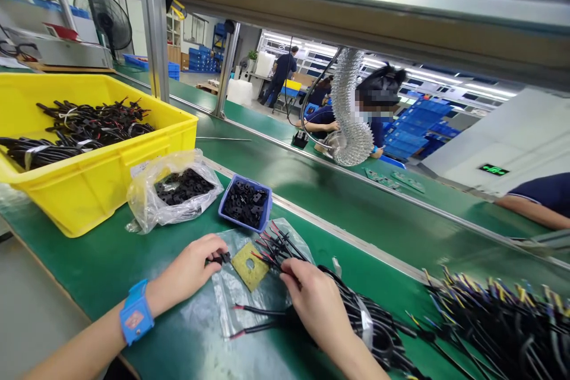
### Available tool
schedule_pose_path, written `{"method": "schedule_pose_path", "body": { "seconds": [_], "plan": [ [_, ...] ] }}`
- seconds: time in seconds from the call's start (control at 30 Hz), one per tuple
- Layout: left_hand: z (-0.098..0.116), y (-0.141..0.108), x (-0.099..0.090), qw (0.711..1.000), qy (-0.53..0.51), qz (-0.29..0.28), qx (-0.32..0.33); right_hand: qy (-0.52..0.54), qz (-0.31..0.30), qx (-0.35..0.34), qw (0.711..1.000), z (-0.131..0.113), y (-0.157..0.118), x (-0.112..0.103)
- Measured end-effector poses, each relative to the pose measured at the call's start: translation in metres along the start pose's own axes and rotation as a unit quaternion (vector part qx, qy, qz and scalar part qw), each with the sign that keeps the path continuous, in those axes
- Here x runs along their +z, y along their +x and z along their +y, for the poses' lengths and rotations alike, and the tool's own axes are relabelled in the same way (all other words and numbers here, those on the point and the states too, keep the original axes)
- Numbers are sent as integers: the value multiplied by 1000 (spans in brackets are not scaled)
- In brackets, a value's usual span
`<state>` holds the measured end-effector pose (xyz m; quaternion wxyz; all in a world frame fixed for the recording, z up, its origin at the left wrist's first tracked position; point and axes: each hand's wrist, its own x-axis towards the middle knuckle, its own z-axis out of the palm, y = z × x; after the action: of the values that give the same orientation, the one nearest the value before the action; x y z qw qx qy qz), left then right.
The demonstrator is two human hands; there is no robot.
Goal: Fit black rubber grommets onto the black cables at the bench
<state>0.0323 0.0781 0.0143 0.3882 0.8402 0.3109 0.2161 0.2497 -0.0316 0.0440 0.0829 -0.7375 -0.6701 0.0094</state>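
My left hand (196,266), with a blue wrist strap (136,313), has its fingers closed on a small black plastic part (224,258). My right hand (314,294) pinches a black cable at the bundle of black cables (369,323); which strand it holds is partly hidden by the fingers. Stripped ends with red and black wires (278,240) point up and left. Two more wire ends (252,310) stick out left below the right hand. Between my hands a yellow sponge (250,266) with a hole in its middle lies on a clear plastic sheet (227,309).
A blue bin (266,214) and a clear bag (146,199) hold small black parts. The yellow crate (102,190) at left contains bundled black cables. More cables (503,320) with coloured ends lie at right. Beyond a metal rail, a person works near a flexible duct (350,107).
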Motion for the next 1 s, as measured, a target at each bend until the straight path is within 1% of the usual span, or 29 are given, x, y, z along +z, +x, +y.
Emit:
{"method": "schedule_pose_path", "body": {
  "seconds": [0.1, 0.23, 0.33, 0.4, 0.43, 0.5, 0.6, 0.67, 0.73, 0.83, 0.9, 1.0],
  "plan": [
    [-1, 1, -1, 1000, 4, -6, 18, -50, -19, -31, 998, -7, 2, 8],
    [4, 0, -1, 997, -17, -22, 70, -123, -88, -60, 987, -16, 4, 14],
    [10, -2, 1, 992, -23, -76, 97, -148, -132, -67, 978, -19, 6, 14],
    [13, -4, 4, 987, 3, -118, 105, -148, -145, -66, 976, -19, 8, 12],
    [14, -5, 5, 986, 23, -128, 109, -147, -146, -63, 976, -19, 9, 11],
    [16, -6, 8, 985, 70, -120, 105, -146, -145, -54, 977, -18, 10, 9],
    [18, -10, 12, 982, 146, -107, 60, -148, -147, -40, 977, -19, 11, 8],
    [20, -13, 14, 976, 176, -122, 45, -150, -153, -36, 976, -21, 12, 9],
    [24, -15, 15, 971, 189, -136, 59, -149, -160, -39, 975, -23, 13, 9],
    [29, -17, 14, 966, 203, -125, 96, -141, -165, -45, 975, -25, 15, 10],
    [31, -16, 14, 964, 209, -123, 111, -133, -158, -42, 978, -24, 15, 10],
    [31, -16, 13, 964, 200, -135, 110, -115, -136, -26, 984, -21, 13, 7]
  ]
}}
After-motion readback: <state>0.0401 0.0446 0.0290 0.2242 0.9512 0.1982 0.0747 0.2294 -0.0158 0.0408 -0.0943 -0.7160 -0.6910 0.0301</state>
